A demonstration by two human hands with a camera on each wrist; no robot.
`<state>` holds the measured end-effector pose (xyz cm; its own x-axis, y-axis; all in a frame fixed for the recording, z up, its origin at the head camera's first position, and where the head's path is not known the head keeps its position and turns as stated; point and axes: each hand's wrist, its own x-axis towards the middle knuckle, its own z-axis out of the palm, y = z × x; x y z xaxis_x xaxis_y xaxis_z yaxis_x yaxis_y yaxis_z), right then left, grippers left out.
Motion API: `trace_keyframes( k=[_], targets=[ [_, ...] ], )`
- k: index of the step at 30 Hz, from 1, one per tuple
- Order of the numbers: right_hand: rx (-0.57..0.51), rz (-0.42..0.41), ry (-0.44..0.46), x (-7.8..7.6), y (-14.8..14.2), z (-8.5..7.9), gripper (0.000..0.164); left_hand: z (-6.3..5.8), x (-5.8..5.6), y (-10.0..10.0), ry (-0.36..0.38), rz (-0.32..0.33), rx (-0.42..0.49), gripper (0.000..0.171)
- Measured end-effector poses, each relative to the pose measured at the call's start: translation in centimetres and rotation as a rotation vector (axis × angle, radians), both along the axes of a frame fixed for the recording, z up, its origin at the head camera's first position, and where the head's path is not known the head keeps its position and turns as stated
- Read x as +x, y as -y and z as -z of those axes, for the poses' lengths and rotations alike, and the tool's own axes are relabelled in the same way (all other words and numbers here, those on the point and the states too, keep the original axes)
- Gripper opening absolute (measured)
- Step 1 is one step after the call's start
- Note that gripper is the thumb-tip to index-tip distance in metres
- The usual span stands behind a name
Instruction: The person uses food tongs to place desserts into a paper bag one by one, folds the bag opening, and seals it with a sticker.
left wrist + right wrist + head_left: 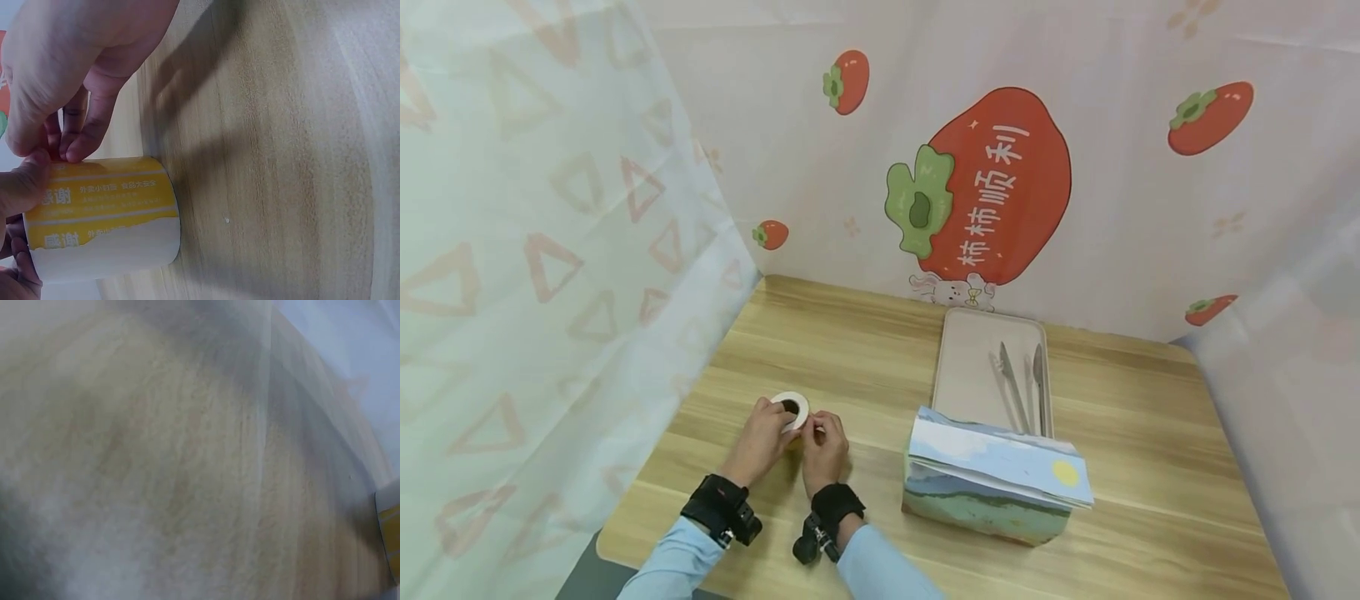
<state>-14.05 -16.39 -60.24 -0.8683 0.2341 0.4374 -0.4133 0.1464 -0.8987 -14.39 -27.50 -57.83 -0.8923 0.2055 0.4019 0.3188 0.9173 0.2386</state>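
A roll of yellow sticker labels, with white print and an uneven edge over a white part, is held close above the wooden table. In the head view its white ring-shaped end faces up. My left hand grips the roll from the left, its digits at the dark core; in the left wrist view its thumb lies across the roll's end. My right hand is at the roll's right side, thumb and fingertips pinching at the yellow label surface. Only part of the roll shows at the right wrist view's edge.
To the right stands a tissue-box-shaped case with a painted landscape and a folded top. Behind it lies a pale tray holding knives and other slim cutlery. Printed cloth hangs behind and beside the wooden table.
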Motion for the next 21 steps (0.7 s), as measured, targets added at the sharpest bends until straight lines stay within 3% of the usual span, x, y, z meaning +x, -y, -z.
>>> trace_keyframes(
  k=[11, 17, 21],
  targets=[
    [-0.112, -0.136, 0.054, 0.46, -0.68, 0.35, 0.007, -0.36, 0.19, 0.03, 0.013, -0.023, -0.011, 0.023],
    [-0.095, -0.092, 0.038, 0.32, -0.52, 0.2, 0.004, -0.04, 0.2, 0.08, 0.039, -0.023, -0.004, 0.023],
    [-0.06, -0.05, 0.004, 0.13, -0.27, -0.16, 0.004, 0.13, -0.02, 0.15, -0.012, 0.004, -0.002, 0.023]
  ],
)
